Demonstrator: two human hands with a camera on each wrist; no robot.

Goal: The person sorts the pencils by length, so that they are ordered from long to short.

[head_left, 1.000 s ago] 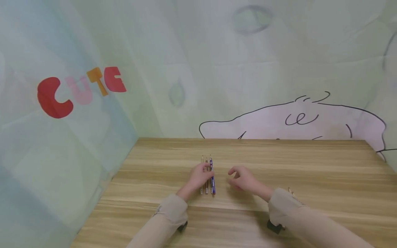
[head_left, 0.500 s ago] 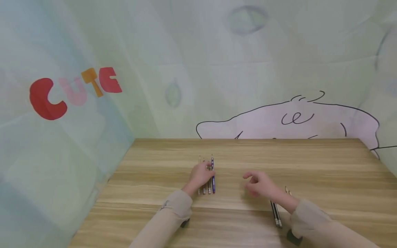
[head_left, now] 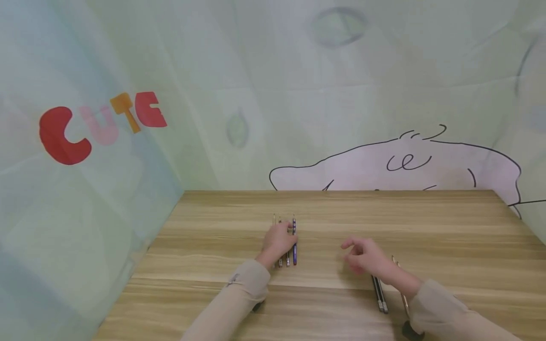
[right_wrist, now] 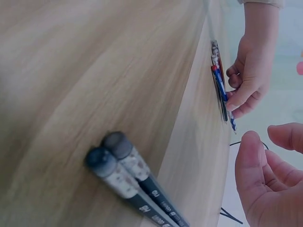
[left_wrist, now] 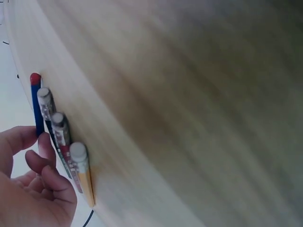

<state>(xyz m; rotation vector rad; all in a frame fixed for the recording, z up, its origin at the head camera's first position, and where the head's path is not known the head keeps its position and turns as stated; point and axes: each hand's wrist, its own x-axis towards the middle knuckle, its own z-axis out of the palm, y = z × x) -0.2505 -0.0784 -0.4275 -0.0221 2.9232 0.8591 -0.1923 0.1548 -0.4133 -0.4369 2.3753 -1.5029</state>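
My left hand pinches a blue pencil with a red end between thumb and index finger, low over the table. Beside it, on its left, lie several pencils in a row, partly under that hand. In the left wrist view these show pale eraser ends: a dark green pencil, a reddish one and a yellow one. My right hand hovers to the right, fingers loosely bent, with nothing in it. Two black pencils lie side by side below it, their upper parts hidden by the hand.
Another slim pencil lies by the right sleeve, partly covered by the arm. The wooden table ends at a printed backdrop at the back and left.
The blue pencil has shifted slightly right, apart from the pencil beside it, with my left hand on it. My right hand has drawn away to the right, uncovering the two black pencils.
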